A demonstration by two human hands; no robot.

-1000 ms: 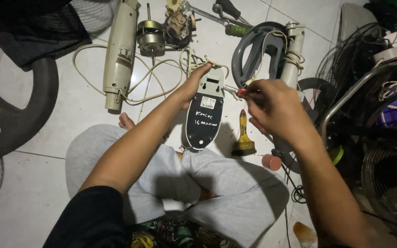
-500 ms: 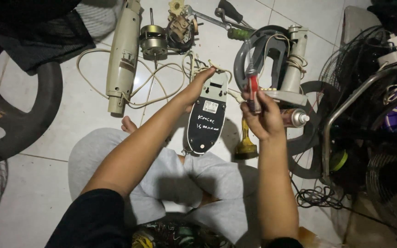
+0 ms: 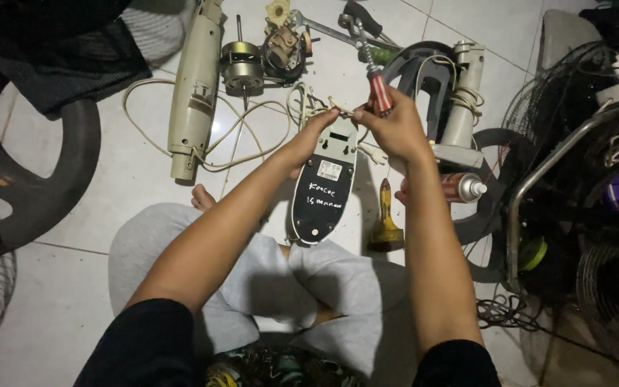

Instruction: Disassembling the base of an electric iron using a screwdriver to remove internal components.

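Note:
A dark oval fan base cover (image 3: 318, 204) with a white label lies tilted against my lap, its top end facing away from me. My left hand (image 3: 311, 136) pinches the wires at the cover's top edge. My right hand (image 3: 390, 127) grips a red-handled screwdriver (image 3: 378, 92), its shaft pointing up and away, and its fingers also touch the wires beside my left hand. A cream cable (image 3: 238, 143) loops from that spot over the white floor tiles.
A cream fan column (image 3: 193, 93), a bare motor (image 3: 241, 68) and pliers (image 3: 324, 29) lie ahead. A yellow-handled tool (image 3: 385, 222) and a spray can (image 3: 460, 188) sit to the right. Fan grilles (image 3: 589, 215) crowd the right side, a dark ring (image 3: 44, 186) the left.
My right hand has risen from beside the spray can to the cover's top, turning the red screwdriver upright. My left hand stays at the wires.

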